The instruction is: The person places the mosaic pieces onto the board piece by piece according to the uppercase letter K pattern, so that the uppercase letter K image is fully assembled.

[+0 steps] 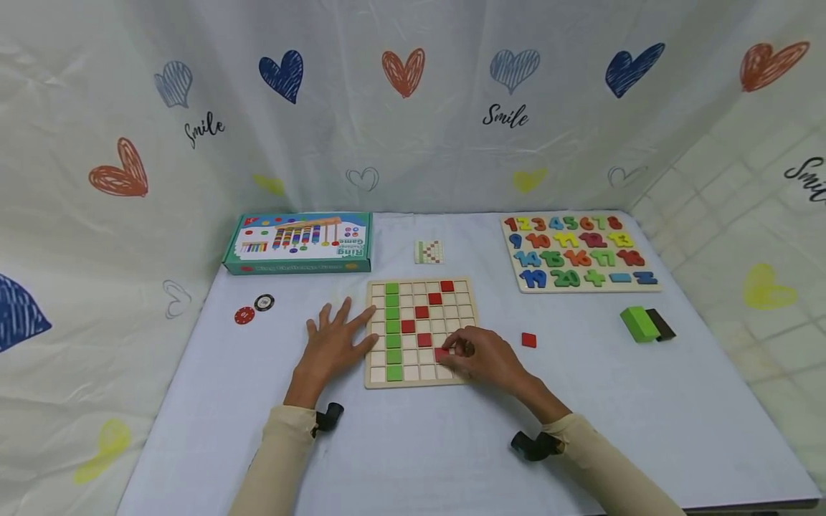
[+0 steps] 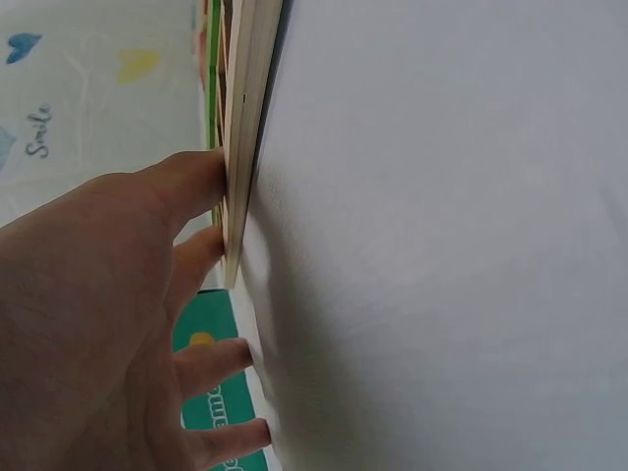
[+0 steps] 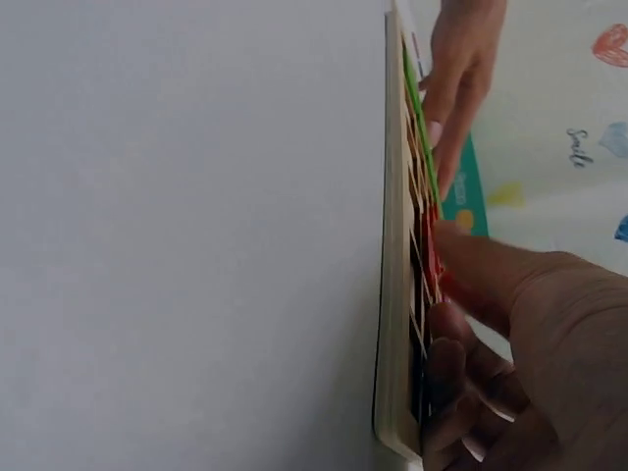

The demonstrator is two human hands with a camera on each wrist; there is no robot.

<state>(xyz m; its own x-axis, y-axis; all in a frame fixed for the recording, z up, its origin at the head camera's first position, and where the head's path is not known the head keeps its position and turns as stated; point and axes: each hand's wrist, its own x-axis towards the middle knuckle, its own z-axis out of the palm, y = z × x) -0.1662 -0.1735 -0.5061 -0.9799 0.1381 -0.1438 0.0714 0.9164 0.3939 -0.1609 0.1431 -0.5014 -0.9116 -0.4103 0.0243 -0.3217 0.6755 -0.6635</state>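
Observation:
A wooden grid board (image 1: 413, 385) lies on the white table, with one column of green tiles (image 1: 393, 325) and several red tiles (image 1: 421, 312) set in a slanting pattern. My left hand (image 1: 332, 349) rests at the board's left edge, fingers spread; in the left wrist view its thumb (image 2: 191, 186) touches the wooden side. Over the lower right part, my right hand (image 1: 485, 358) pinches a red tile (image 1: 442, 354) at a grid square, thumb and curled fingers hiding the squares beneath. A loose red tile (image 1: 529, 340) lies right of the board.
Behind the board lies a small pattern card (image 1: 429, 251). A green game box (image 1: 298, 244) is at back left, with two round chips (image 1: 244, 315) before it. At right are a number puzzle board (image 1: 581, 254), a green block (image 1: 639, 325) and a dark block (image 1: 661, 324).

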